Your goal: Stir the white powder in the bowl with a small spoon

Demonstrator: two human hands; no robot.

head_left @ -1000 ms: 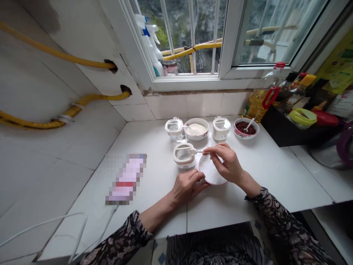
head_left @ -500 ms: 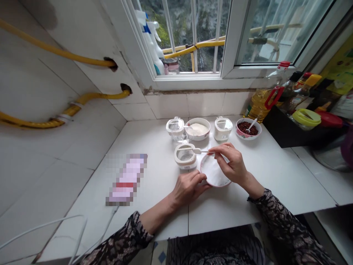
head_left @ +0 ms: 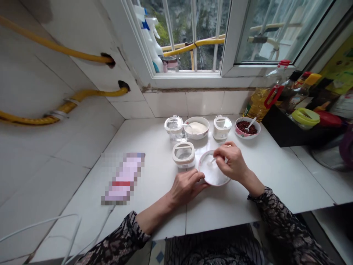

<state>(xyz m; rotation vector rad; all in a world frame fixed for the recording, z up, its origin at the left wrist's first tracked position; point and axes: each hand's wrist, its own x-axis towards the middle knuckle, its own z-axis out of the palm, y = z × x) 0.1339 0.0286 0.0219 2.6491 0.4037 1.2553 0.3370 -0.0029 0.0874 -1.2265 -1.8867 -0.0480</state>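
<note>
My right hand (head_left: 230, 161) is closed on a small white spoon (head_left: 212, 161), its tip down in the white grains of a bowl (head_left: 200, 172). The grains (head_left: 215, 174) look like salt or sugar. Fingers of my left hand (head_left: 189, 183) grip the bowl's near left rim. Just beyond my left hand stands a clear square jar (head_left: 184, 154) with a pale rim. Behind it are a second clear jar (head_left: 174, 127) and a bowl of cream-coloured powder (head_left: 196, 128) with a spoon in it. A third jar (head_left: 221, 127) stands to the right of these.
A bowl of dark red beans (head_left: 247, 128) holding a spoon stands at the back right. Beside it are an oil bottle (head_left: 263, 94) and a black box (head_left: 280, 127) of bottles. A blurred-out phone (head_left: 124, 178) with a white cable lies at left.
My right hand has lowered the spoon from above the near jar's edge into the white grains in the bowl. My left hand stays at the bowl's rim. The view has shifted slightly.
</note>
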